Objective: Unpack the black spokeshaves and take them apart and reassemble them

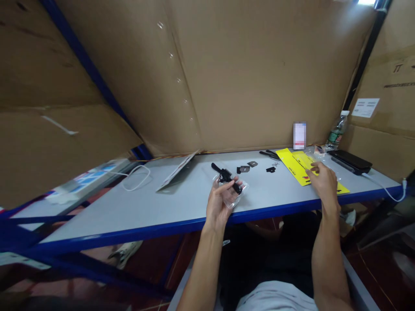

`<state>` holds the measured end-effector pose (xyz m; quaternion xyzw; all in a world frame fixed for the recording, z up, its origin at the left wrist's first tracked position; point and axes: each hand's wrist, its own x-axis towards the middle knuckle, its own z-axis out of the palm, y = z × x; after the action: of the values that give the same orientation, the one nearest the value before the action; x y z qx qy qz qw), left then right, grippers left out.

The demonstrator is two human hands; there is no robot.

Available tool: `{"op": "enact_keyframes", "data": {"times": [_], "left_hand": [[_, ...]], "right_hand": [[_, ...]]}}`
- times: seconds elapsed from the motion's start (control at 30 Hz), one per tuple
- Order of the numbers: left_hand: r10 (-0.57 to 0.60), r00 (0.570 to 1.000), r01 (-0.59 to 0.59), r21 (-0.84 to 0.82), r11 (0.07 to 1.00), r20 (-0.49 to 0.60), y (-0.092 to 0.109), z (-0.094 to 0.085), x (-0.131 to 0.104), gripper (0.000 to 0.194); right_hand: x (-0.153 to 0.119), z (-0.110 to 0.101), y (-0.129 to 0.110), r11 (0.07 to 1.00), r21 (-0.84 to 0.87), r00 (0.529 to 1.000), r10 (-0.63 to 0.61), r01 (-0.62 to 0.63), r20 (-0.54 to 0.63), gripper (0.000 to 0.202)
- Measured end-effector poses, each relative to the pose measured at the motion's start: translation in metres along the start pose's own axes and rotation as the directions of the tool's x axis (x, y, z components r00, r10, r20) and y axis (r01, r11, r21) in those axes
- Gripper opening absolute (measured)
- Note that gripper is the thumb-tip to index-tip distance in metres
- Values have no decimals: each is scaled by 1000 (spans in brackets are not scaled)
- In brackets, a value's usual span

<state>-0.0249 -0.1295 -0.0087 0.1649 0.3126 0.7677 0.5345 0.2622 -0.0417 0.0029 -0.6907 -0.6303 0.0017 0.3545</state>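
Note:
My left hand (pixel 218 201) is closed around a black object with a slim handle-like end (pixel 226 176), which is partly inside a clear plastic bag (pixel 239 196); its exact kind is unclear. Over the yellow printed sheets (pixel 292 167) at the right, my right hand (pixel 324 179) has bent fingers, with thumb and forefinger apart. Whether its fingertips touch the sheet I cannot tell. Between the hands lie flat dark grey plates (pixel 245 169), a small black part (pixel 271 169) and several tiny bits of metal (pixel 275 164). A black-handled tool (pixel 269 154) rests behind them.
A phone (pixel 299 135) leans against the cardboard wall (pixel 240 86). Beside it stand a plastic bottle (pixel 337 130) and a black power bank or similar device (pixel 350 161) with a white cable (pixel 384 185). A propped grey-white panel (pixel 177 172) and a power strip (pixel 87 179) are at left.

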Motion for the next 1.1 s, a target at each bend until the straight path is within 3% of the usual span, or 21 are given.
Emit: {"op": "enact_keyframes", "data": {"times": [0.13, 0.23, 0.37, 0.6, 0.7, 0.87, 1.1], "left_hand": [[-8, 998, 5, 58, 998, 64, -2, 2, -5, 63], [38, 995, -46, 90, 995, 95, -5, 5, -9, 78], [22, 996, -27, 53, 998, 86, -5, 5, -8, 83], [-104, 989, 109, -44, 993, 102, 1, 1, -3, 68], [-79, 992, 83, -29, 996, 103, 0, 2, -3, 67], [-20, 996, 16, 47, 999, 88, -3, 3, -6, 86], [20, 981, -51, 157, 986, 192, -6, 1, -6, 100]], "right_hand": [[23, 12, -13, 942, -312, 965, -40, 123, 258, 46], [29, 22, -17, 901, -412, 946, 2, 139, 324, 46], [30, 28, -19, 898, -427, 966, 10, 105, 259, 50], [35, 28, -17, 957, -288, 978, 37, 23, 204, 64], [35, 27, -15, 966, -258, 983, 40, 8, 178, 66], [33, 28, -14, 962, -270, 984, 23, 26, 178, 62], [29, 25, -18, 948, -315, 991, 5, 39, 137, 52]]}}
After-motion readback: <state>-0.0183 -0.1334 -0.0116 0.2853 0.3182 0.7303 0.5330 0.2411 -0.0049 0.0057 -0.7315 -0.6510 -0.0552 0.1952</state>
